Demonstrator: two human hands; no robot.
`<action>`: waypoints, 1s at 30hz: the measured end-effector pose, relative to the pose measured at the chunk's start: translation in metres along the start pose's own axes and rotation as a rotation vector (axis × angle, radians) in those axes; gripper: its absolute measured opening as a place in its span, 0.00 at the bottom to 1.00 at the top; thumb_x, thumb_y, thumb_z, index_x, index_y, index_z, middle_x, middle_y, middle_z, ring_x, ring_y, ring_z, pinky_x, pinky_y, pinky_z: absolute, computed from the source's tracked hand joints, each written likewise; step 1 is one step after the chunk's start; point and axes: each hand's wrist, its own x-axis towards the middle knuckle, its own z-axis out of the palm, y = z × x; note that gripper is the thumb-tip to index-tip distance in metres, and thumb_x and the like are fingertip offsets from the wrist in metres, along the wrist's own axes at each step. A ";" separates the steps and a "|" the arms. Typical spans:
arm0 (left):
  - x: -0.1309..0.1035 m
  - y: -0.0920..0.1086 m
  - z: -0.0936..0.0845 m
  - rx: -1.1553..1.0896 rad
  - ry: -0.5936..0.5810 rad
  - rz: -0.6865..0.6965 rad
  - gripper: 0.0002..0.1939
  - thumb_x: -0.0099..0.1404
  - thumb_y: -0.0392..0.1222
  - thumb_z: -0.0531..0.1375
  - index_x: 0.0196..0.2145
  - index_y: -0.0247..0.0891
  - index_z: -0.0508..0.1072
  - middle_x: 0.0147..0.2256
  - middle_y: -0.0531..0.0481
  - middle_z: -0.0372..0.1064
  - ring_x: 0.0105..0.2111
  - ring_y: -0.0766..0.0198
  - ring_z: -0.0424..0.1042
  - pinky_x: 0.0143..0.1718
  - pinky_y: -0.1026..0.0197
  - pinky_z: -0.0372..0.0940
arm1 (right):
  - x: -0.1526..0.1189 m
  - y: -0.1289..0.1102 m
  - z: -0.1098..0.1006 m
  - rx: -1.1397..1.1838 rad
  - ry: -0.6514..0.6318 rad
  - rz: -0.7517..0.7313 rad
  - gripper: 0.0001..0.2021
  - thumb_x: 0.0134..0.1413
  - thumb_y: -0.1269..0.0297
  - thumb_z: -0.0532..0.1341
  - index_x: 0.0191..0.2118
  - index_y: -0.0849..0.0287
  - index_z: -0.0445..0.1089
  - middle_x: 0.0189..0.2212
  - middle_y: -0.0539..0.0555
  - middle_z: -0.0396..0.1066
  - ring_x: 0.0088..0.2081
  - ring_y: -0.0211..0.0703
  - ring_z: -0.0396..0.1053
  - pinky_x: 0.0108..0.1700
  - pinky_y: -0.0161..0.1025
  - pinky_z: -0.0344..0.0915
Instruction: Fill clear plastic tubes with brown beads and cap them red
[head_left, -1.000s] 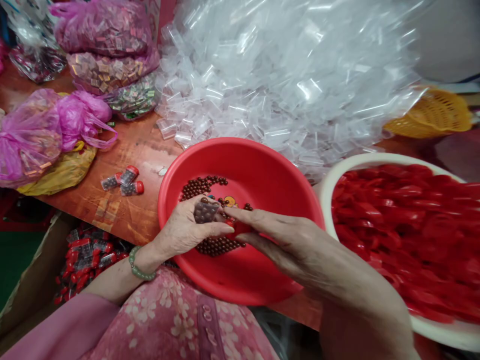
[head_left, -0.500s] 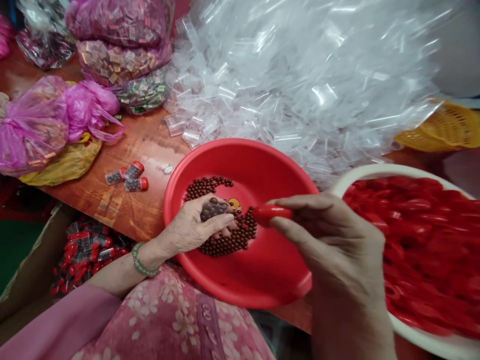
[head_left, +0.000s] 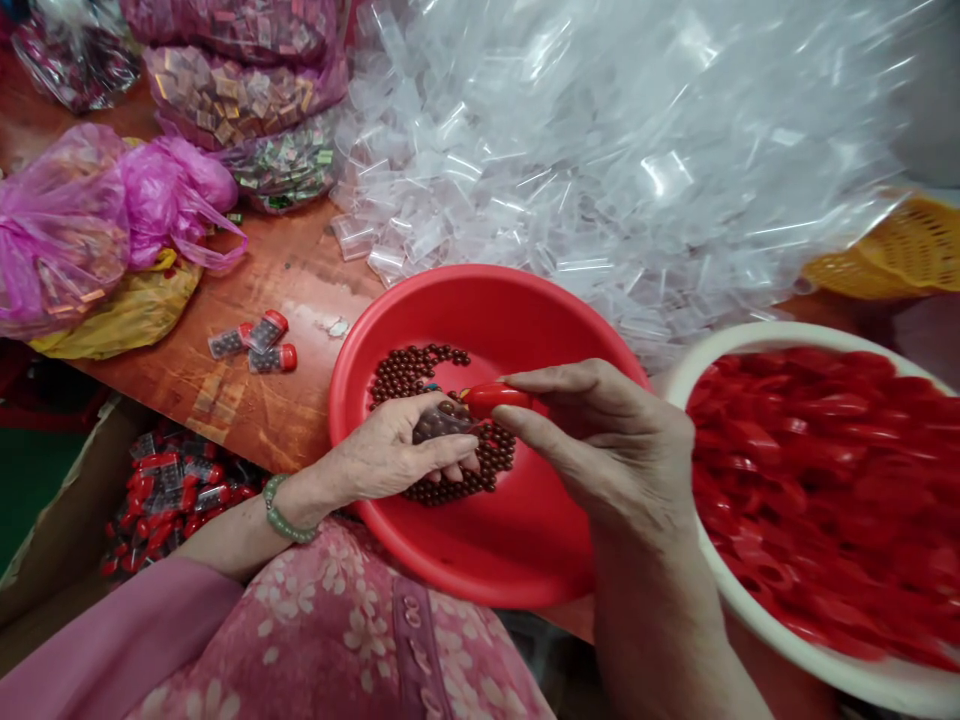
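Observation:
Over a red basin (head_left: 540, 560), my left hand (head_left: 397, 445) is closed around a clear plastic tube (head_left: 441, 424) filled with brown balls. My right hand (head_left: 615, 440) pinches a red plastic cap (head_left: 499, 398) between thumb and fingertips. The cap is at the tube's right end; whether the two touch I cannot tell. Brown balls (head_left: 409, 372) are spread on the basin's floor beneath my hands. To the right, a white tub (head_left: 712, 350) holds a heap of red caps (head_left: 817, 500).
A big pile of clear tubes (head_left: 540, 180) lies behind the basin. Left on the table are capped, filled tubes (head_left: 266, 330) and pink bags (head_left: 172, 195). More capped tubes (head_left: 169, 490) fill a box (head_left: 67, 490) below the table edge. A yellow basket (head_left: 900, 250) stands far right.
My right hand has moved left, bringing the red cap from a short distance away up to the tube's end. My left hand keeps the filled tube, shifted only slightly.

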 end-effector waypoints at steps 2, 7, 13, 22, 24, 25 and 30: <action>0.000 -0.001 0.000 -0.009 -0.009 -0.009 0.10 0.64 0.43 0.62 0.38 0.34 0.68 0.29 0.52 0.72 0.26 0.72 0.69 0.31 0.66 0.64 | 0.000 -0.002 0.001 0.031 0.047 0.033 0.09 0.49 0.68 0.71 0.38 0.52 0.76 0.32 0.47 0.77 0.34 0.38 0.76 0.37 0.36 0.74; 0.000 -0.002 -0.001 -0.030 -0.019 -0.016 0.10 0.64 0.41 0.62 0.40 0.34 0.69 0.27 0.54 0.69 0.25 0.72 0.68 0.30 0.67 0.64 | 0.002 -0.001 0.009 -0.015 -0.027 -0.027 0.09 0.50 0.67 0.71 0.38 0.52 0.76 0.34 0.49 0.78 0.37 0.41 0.77 0.43 0.40 0.75; 0.001 0.001 -0.001 -0.044 0.016 -0.063 0.10 0.65 0.40 0.62 0.42 0.33 0.69 0.29 0.52 0.72 0.26 0.72 0.70 0.30 0.66 0.64 | -0.004 0.001 -0.008 -0.092 0.012 -0.040 0.11 0.48 0.68 0.72 0.39 0.50 0.76 0.32 0.47 0.78 0.34 0.41 0.77 0.38 0.39 0.76; 0.003 0.002 -0.001 -0.172 0.074 -0.016 0.12 0.60 0.40 0.67 0.41 0.36 0.75 0.32 0.53 0.74 0.34 0.70 0.72 0.41 0.64 0.65 | -0.006 -0.005 0.011 0.021 0.148 -0.011 0.09 0.50 0.67 0.71 0.38 0.50 0.75 0.32 0.48 0.77 0.36 0.41 0.77 0.42 0.43 0.76; 0.003 0.002 0.000 -0.228 0.044 -0.015 0.15 0.57 0.43 0.70 0.40 0.35 0.76 0.30 0.54 0.73 0.34 0.69 0.72 0.43 0.62 0.66 | -0.005 -0.002 0.018 -0.020 0.095 -0.050 0.08 0.52 0.66 0.70 0.38 0.51 0.75 0.33 0.50 0.77 0.37 0.42 0.77 0.42 0.43 0.76; 0.002 0.002 0.000 -0.243 0.039 -0.021 0.16 0.55 0.44 0.71 0.39 0.35 0.76 0.29 0.54 0.72 0.33 0.69 0.72 0.43 0.62 0.66 | -0.005 -0.001 0.020 -0.039 0.075 -0.057 0.07 0.52 0.65 0.70 0.38 0.52 0.75 0.33 0.50 0.78 0.37 0.43 0.77 0.41 0.43 0.76; 0.002 0.002 -0.002 -0.210 -0.002 -0.045 0.15 0.56 0.45 0.70 0.35 0.34 0.73 0.26 0.55 0.70 0.26 0.72 0.68 0.34 0.65 0.66 | -0.007 0.002 0.024 -0.041 0.057 -0.027 0.06 0.53 0.65 0.69 0.38 0.53 0.74 0.35 0.50 0.78 0.36 0.41 0.77 0.41 0.41 0.75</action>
